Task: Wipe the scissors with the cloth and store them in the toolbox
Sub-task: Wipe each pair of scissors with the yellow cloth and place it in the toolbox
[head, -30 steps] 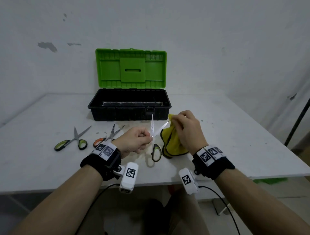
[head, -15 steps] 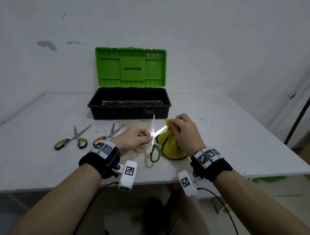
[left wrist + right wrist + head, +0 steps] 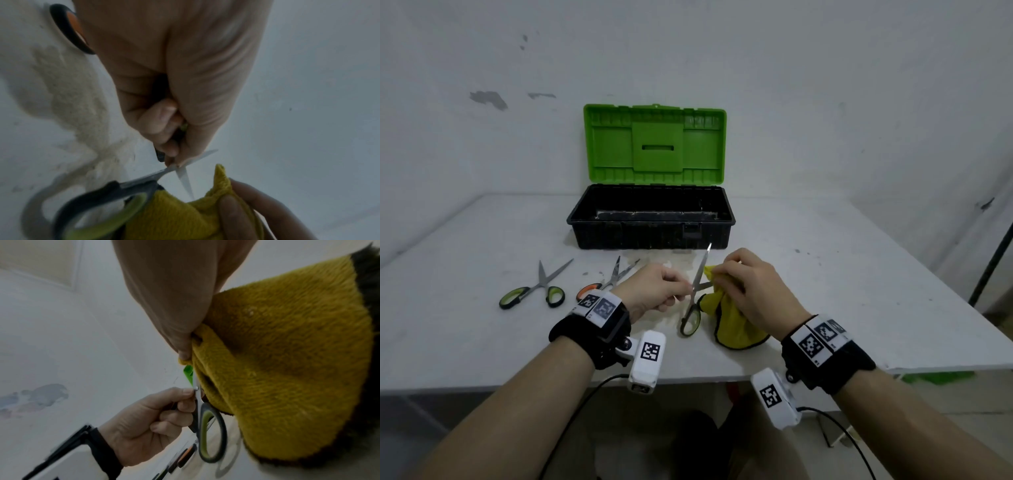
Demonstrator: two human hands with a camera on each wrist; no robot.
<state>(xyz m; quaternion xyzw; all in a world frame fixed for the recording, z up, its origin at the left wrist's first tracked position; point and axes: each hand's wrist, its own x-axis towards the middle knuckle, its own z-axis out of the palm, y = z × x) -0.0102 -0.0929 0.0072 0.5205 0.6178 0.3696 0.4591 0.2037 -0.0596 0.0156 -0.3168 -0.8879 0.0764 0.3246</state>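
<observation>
Cloth (image 3: pixel 736 318) slid nearer pivot; right hand (image 3: pixel 753 291) pinches fuzzy yellow fabric, left hand (image 3: pixel 654 291) grips steel scissors (image 3: pixel 697 284)

Shiny metal scissors (image 3: pixel 698 274), nubby cloth (image 3: pixel 736 322) — plastic toolbox (image 3: pixel 650 229)

cloth (image 3: pixel 736 322): mustard yellow, dark edging
held scissors (image 3: pixel 691 320): black/lime handles, silver blades
toolbox (image 3: pixel 650 219): black base, green lid
table scissors (image 3: pixel 532 291): green/black; other pair (image 3: pixel 589 291) orange/black
table (image 3: pixel 859 291): white, stained

Left hand (image 3: pixel 654 291) held opened scissors (image 3: pixel 697 291) above the table (image 3: pixel 859 291); right hand (image 3: pixel 753 287) pinched yellow cloth (image 3: pixel 732 325) around one blade.
</observation>
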